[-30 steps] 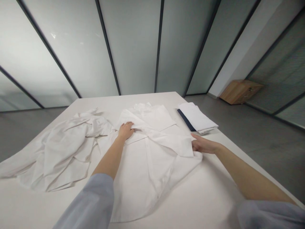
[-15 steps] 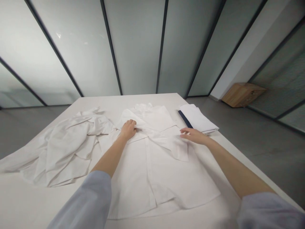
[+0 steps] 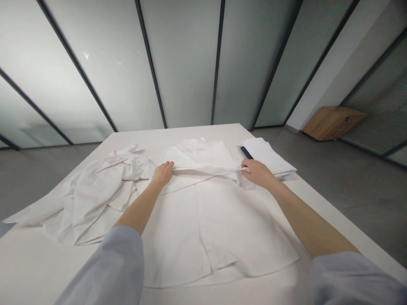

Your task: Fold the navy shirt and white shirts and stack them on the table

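Note:
A white shirt (image 3: 222, 220) lies spread on the table, its collar at the far end and its hem toward me. Across its middle, a band of its cloth, apparently a sleeve, is stretched between my hands. My left hand (image 3: 163, 173) is closed on the left end of that band. On the other side, my right hand (image 3: 258, 173) pinches the right end, where a bit of white cloth shows between thumb and fingers. The fingertips of my left hand are partly hidden.
To the left lies a crumpled pile of white cloth (image 3: 95, 195). A folded white garment (image 3: 269, 156) with a dark blue strip (image 3: 246, 153) rests by the right edge of the white table (image 3: 143, 134). A wooden cabinet (image 3: 332, 123) stands on the floor beyond.
My right hand has closed on the sleeve cloth; it was open above it. My left hand has moved slightly left, and the loose band is now pulled straight between both hands.

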The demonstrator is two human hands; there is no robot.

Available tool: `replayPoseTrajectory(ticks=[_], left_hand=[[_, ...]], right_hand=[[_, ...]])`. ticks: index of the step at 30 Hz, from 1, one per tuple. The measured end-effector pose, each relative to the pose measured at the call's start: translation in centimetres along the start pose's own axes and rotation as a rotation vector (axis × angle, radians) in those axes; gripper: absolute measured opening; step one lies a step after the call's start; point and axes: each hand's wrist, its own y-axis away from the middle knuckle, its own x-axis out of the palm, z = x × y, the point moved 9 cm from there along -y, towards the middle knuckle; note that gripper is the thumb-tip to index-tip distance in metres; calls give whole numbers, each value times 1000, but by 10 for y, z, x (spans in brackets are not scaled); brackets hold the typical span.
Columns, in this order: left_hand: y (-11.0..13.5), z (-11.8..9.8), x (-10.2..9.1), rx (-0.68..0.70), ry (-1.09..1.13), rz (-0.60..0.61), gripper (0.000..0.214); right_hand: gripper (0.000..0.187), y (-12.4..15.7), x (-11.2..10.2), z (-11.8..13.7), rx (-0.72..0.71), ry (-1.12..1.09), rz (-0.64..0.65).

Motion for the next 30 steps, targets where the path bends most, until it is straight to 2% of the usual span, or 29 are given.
replayPoseTrajectory(ticks=[4, 8, 11, 13, 14, 15, 16, 19, 20, 21, 22, 24, 26, 28, 30], left_hand=[[-1, 10, 7, -2, 0, 81, 45], [-5, 10, 7, 47, -8, 110, 49], [-5, 10, 8, 97, 1, 146, 50], [-5, 11, 8, 121, 23, 161, 51], [-5, 13, 7, 128, 39, 171, 52], [-5, 15, 7, 135, 62, 190, 53], [-6, 16, 8, 140, 94, 220, 54], [-8, 16, 5, 184, 276, 328, 50], [-8, 13, 1, 203, 364, 347, 46], [-10, 9, -4, 217, 454, 353, 42], [-11, 5, -8, 218, 530, 352, 40], [-14, -5, -13, 190, 601, 352, 40], [-15, -16, -10, 140, 536, 353, 40], [-17, -29, -5, 101, 384, 331, 42], [-17, -41, -1, 75, 255, 287, 44]], right_hand=[[7, 27, 7, 25, -159, 31, 118], [5, 57, 8, 53, -287, -217, 251], [20, 77, 18, 65, -278, -450, 534], [35, 86, 28, 63, -203, -577, 729], [42, 85, 32, 58, -156, -645, 765], [46, 78, 33, 50, -102, -720, 734], [49, 67, 32, 39, -45, -796, 637], [47, 30, 24, -4, 120, -905, 227], [45, 22, 27, -14, 170, -894, 154], [44, 16, 33, -20, 211, -867, 144], [44, 12, 42, -22, 238, -833, 189], [46, 12, 65, -11, 223, -737, 377], [44, 19, 81, 8, 137, -567, 529], [36, 24, 85, 24, 38, -361, 517], [27, 26, 81, 35, -22, -213, 419]])
